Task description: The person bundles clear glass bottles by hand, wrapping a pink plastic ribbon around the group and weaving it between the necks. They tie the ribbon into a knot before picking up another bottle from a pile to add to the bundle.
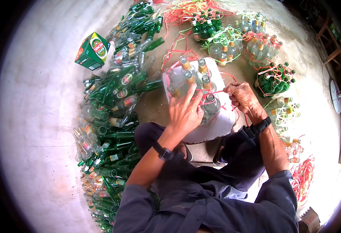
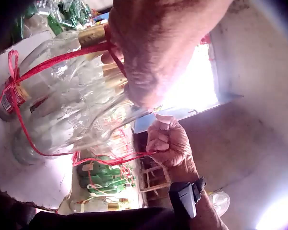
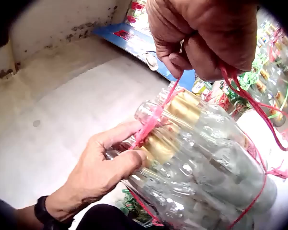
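A cluster of clear glass bottles [image 1: 211,105] with gold neck labels stands on a white board [image 1: 225,123] before the person's knees. Red string [image 2: 57,60] runs around the bottles' bodies, and another length crosses at their necks. With thumb and fingers, the left hand [image 1: 184,112] grips a bottle neck [image 3: 156,148] where the string passes. To the right of the cluster, the right hand [image 1: 242,97] holds the red string in curled fingers; the string stretches from its fingertips to the necks in the right wrist view. A loose tail [image 3: 247,96] also hangs from that hand.
Loose green and clear bottles [image 1: 120,85] are heaped along the left, near a green carton [image 1: 92,50]. Tied bundles of green bottles [image 1: 273,79] and clear bottles [image 1: 262,52] stand behind and to the right. Red string piles [image 1: 304,171] lie on the floor.
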{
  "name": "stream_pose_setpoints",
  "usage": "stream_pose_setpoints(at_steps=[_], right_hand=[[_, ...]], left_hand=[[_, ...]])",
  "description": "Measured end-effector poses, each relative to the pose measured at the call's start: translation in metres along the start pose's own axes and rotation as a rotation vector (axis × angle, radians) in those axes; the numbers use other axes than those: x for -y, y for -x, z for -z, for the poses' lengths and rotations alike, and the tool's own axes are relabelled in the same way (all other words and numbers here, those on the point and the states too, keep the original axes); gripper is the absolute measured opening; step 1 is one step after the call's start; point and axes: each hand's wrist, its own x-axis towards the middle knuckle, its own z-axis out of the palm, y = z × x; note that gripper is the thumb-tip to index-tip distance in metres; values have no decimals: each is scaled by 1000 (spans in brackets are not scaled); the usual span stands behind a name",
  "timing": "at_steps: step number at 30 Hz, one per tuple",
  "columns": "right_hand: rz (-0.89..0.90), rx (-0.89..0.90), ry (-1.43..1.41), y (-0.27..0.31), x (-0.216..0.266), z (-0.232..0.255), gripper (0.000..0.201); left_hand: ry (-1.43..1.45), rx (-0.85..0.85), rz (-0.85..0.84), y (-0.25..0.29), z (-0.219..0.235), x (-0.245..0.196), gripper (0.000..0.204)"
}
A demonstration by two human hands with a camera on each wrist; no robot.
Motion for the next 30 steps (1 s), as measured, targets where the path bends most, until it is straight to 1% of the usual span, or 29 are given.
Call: stream_pose_setpoints(at_steps=[4, 6, 12, 15, 17, 18, 19, 20, 21, 22, 23, 24, 25, 27, 28, 29, 30], right_hand=[[-6, -14, 35, -8, -4, 7, 12], [-13, -22, 57, -11, -7, 10, 10], [-18, -39, 26, -16, -9, 13, 9], [-49, -29, -3, -20, -16, 19, 7], [7, -23, 244, -27, -20, 27, 9], [450, 237, 356, -44, -44, 49, 14], [560, 132, 471, -32, -36, 42, 19], [767, 207, 448, -38, -38, 47, 24], [498, 198, 261, -15, -19, 37, 29], [528, 225, 188, -34, -39, 47, 26], [519, 141, 446, -38, -40, 46, 20], [58, -48, 236, -18, -17, 24, 14], [61, -58, 276, -15, -14, 22, 14], [212, -57, 452, -7, -10, 19, 18], [256, -104, 586, -3, -8, 15, 23], [265, -105, 586, -3, -11, 15, 23], [324, -104, 622, -5, -17, 18, 24]], left_hand=[[-7, -9, 4, -1, 0, 0, 47], [29, 34, 33, 0, 2, -1, 47], [31, 41, 33, -1, 4, 0, 48], [21, 45, 43, 0, 3, -1, 47], [32, 44, 49, 4, 2, -1, 47], [42, 32, 47, 1, 0, 0, 47], [25, -12, 12, 0, 0, 0, 49], [25, -50, 0, -2, 3, 0, 36], [43, -42, 35, 1, 0, 0, 36], [47, -58, 14, -1, 2, 0, 37], [48, -40, 22, 1, 1, 0, 37], [39, -39, 26, 2, 2, 0, 37], [29, -29, 35, 3, 3, -1, 36], [14, -82, 10, 2, -1, 0, 35], [-2, -111, -3, 4, -3, 2, 34], [-5, -118, -7, 6, -5, 3, 34], [7, -125, 5, 8, -8, 3, 34]])
